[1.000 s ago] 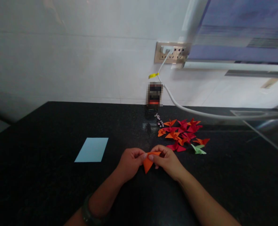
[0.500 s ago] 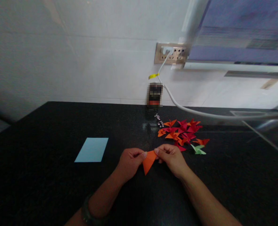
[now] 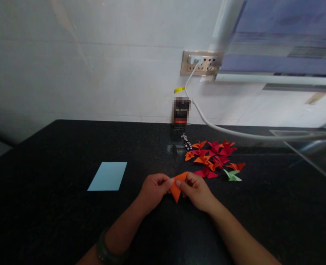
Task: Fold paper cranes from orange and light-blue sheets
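Head: orange paper point(image 3: 176, 193), bottom further right

Upper right had a purple panel point(image 3: 284, 40), pretty blurry, and an outlet point(image 3: 207, 65) sat on the pale wall point(image 3: 110, 81) just left of it. A white cord point(image 3: 220, 129) drooped from there toward the right edge, yellow tag point(image 3: 180, 89) and all. Near mid-frame, some pixelated dark thing point(image 3: 181, 113) stood at the back of the black counter point(image 3: 55, 158).
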Demonstrator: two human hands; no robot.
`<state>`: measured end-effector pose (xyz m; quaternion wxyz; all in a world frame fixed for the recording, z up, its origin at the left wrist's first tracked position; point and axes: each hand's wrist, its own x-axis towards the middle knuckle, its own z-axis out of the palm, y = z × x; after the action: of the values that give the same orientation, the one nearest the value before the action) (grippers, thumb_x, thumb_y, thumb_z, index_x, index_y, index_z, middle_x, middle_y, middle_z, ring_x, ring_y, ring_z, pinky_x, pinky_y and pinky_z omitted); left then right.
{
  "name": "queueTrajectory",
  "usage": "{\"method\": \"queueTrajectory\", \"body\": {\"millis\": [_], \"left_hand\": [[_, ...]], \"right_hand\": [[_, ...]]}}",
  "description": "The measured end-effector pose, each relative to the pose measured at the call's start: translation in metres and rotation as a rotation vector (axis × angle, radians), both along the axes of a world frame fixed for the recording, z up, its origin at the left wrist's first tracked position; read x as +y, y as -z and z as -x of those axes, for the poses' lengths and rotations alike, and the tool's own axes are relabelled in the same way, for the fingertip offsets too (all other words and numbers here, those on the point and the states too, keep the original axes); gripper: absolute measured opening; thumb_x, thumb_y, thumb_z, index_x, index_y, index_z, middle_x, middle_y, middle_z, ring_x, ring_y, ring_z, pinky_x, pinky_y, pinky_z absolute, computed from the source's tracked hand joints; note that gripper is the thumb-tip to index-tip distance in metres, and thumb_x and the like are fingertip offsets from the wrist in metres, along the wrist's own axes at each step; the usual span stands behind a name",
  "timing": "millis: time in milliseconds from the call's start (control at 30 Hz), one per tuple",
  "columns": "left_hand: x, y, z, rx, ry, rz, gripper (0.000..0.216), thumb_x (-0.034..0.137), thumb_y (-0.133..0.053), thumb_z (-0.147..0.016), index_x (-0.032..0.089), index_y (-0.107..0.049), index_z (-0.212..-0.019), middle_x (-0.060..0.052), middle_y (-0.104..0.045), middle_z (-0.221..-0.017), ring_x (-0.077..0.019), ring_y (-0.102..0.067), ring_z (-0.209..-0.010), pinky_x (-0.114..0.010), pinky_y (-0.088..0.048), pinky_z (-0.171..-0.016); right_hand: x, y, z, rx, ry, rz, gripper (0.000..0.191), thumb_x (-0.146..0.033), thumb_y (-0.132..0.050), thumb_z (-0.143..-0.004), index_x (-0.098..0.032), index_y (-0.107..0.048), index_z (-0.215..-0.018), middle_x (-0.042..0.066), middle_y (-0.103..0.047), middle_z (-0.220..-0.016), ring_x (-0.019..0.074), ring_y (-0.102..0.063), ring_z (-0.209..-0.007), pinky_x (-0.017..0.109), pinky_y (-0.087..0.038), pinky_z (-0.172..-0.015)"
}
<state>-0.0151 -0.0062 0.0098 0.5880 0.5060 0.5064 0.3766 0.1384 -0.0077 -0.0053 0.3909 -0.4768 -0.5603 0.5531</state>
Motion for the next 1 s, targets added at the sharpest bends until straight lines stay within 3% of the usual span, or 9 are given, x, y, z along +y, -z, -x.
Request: {"method": "queueTrajectory", "body": {"millis": [133,267,400,567,1000], "left_hand": [[0.0008,0.002,0.0015,-0.03,-0.002,0.049,0.019,0.03,-0.063,-0.063,0.012,-0.061,-0.06,0.002,-0.055,-0.052,-0.0082,-0.047,-0.049,-0.02,-0.035,-0.051],[0.001,0.0016,0.0027,-0.181,0.008,0.193,0.024,0.035,-0.056,-0.07,0.012,-0.059,-0.065,0.0,-0.057,-0.055,-0.0087,-0.05,-0.051,-0.021,-0.038,-0.053],[0.0003,0.0027,0.0019,-0.324,0.03,0.291,0.025,0.038,-0.054,-0.072,0.013,-0.055,-0.067,-0.001,-0.058,-0.057,-0.0086,-0.052,-0.051,-0.02,-0.038,-0.051],[-0.0005,0.0041,0.0015,-0.36,0.052,0.299,0.026,0.039,-0.054,-0.072,0.014,-0.052,-0.068,-0.001,-0.059,-0.06,-0.0097,-0.054,-0.052,-0.02,-0.038,-0.05],[0.0018,0.006,0.0016,-0.404,-0.009,0.317,0.027,0.04,-0.059,-0.069,0.013,-0.056,-0.071,0.0,-0.057,-0.058,-0.0084,-0.052,-0.049,-0.019,-0.038,-0.048]], "right_hand": [[0.0013,0.0008,-0.0031,0.01,-0.025,-0.012,0.025,-0.038,-0.058,-0.073,-0.015,-0.053,-0.066,-0.003,-0.052,-0.054,0.0061,-0.044,-0.044,0.018,-0.034,-0.042],[0.0022,-0.0002,-0.0036,0.23,-0.04,0.09,0.03,-0.042,-0.05,-0.078,-0.014,-0.052,-0.068,-0.004,-0.052,-0.049,0.0054,-0.046,-0.041,0.018,-0.036,-0.042],[0.0021,0.0003,-0.003,0.386,-0.03,0.176,0.025,-0.039,-0.058,-0.073,-0.014,-0.055,-0.078,-0.003,-0.055,-0.053,0.006,-0.05,-0.043,0.018,-0.042,-0.044],[0.0011,-0.0016,-0.0022,0.371,-0.05,0.171,0.023,-0.031,-0.067,-0.065,-0.014,-0.058,-0.078,-0.003,-0.058,-0.055,0.0055,-0.052,-0.044,0.017,-0.042,-0.044],[0.0023,-0.0055,-0.0026,0.31,-0.015,0.163,0.021,-0.03,-0.067,-0.065,-0.014,-0.059,-0.076,-0.003,-0.058,-0.055,0.0051,-0.051,-0.044,0.017,-0.042,-0.045]]}}
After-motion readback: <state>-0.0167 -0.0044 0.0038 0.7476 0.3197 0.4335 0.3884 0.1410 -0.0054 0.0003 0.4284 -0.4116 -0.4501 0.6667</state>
